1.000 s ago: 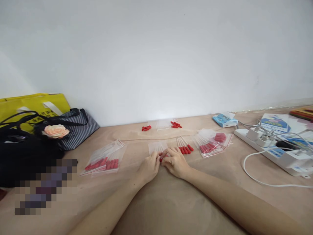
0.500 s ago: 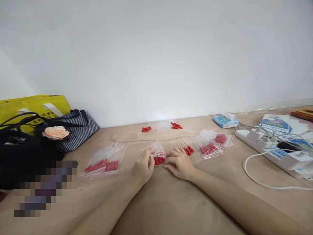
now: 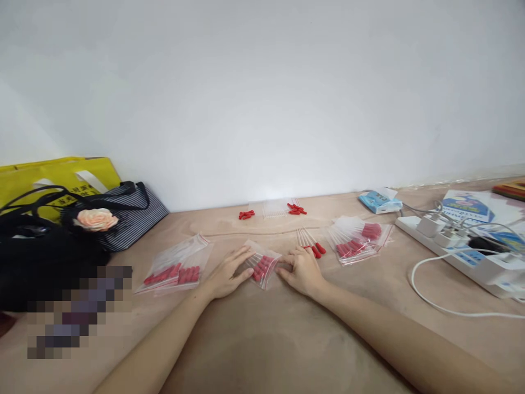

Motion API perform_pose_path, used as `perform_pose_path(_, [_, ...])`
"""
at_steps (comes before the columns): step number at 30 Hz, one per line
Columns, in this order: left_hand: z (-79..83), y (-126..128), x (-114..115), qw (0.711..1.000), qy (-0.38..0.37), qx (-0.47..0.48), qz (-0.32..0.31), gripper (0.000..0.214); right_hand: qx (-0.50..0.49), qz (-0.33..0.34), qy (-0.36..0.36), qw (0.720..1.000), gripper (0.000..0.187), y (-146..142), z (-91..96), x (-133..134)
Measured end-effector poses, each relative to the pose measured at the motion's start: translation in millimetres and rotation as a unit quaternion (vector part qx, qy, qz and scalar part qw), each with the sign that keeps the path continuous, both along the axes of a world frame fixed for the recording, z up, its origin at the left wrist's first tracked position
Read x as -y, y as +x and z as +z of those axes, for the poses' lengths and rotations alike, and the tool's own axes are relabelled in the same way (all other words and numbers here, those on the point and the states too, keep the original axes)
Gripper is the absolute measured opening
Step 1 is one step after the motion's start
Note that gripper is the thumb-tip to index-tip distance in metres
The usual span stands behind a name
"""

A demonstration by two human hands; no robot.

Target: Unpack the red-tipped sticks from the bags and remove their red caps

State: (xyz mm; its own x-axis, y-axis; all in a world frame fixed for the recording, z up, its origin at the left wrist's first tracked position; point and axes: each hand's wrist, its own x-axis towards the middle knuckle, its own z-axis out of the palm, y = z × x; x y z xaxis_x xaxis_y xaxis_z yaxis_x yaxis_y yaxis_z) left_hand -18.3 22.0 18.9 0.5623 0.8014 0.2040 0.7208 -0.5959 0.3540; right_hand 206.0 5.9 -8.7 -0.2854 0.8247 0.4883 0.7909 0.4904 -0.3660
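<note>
In the middle of the table lies a small clear zip-lock bag (image 3: 262, 269) with several red-handled thin sticks inside, its red-striped zip edge towards the lower right. My left hand (image 3: 229, 273) rests at the bag's left side, fingers stretched and thumb apart, the tips touching the plastic. My right hand (image 3: 302, 271) is curled at the bag's right corner, thumb and forefinger at its edge. Just beyond my right hand are several loose red-handled sticks (image 3: 318, 249), partly hidden by it. Filled bags (image 3: 186, 273) lie to the left, and more filled bags (image 3: 355, 241) to the right.
Near the wall lie small red pieces (image 3: 246, 215), more red pieces (image 3: 296, 209) and clear bags with thin sticks (image 3: 274, 208). A tissue pack (image 3: 379, 201), a power strip (image 3: 455, 249) with cables and leaflets (image 3: 467, 207) are right. Left are a striped bag (image 3: 137, 219) and a yellow bag (image 3: 98, 169).
The middle bag has turned, so its zip edge now slants at the lower right. My left hand has shifted left and its fingers have spread; my right hand has barely moved.
</note>
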Motion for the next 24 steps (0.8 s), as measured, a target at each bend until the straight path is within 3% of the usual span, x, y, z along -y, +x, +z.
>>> perform_pose_path(6, [-5.8,3.1,20.0,0.999,-0.007,-0.035,0.035,0.044,-0.069,0.066,-0.008,0.995,0.027,-3.7,-3.7,-1.2])
perform_pose_path(12, [-9.6,6.5,46.0,0.996,0.033,-0.060,0.060,0.041,-0.065,0.113,-0.040,0.991,0.015,-2.1,0.8,-3.8])
perform_pose_path(21, [-7.2,8.3,44.6,0.994,0.056,-0.069,0.056,0.035,-0.017,0.085,-0.141,0.986,0.009,-7.6,12.5,-2.8])
perform_pose_path(24, [-7.9,8.9,41.2,0.994,0.062,-0.057,0.069,0.034,-0.043,0.084,-0.169,0.981,0.009,-9.0,13.8,-1.3])
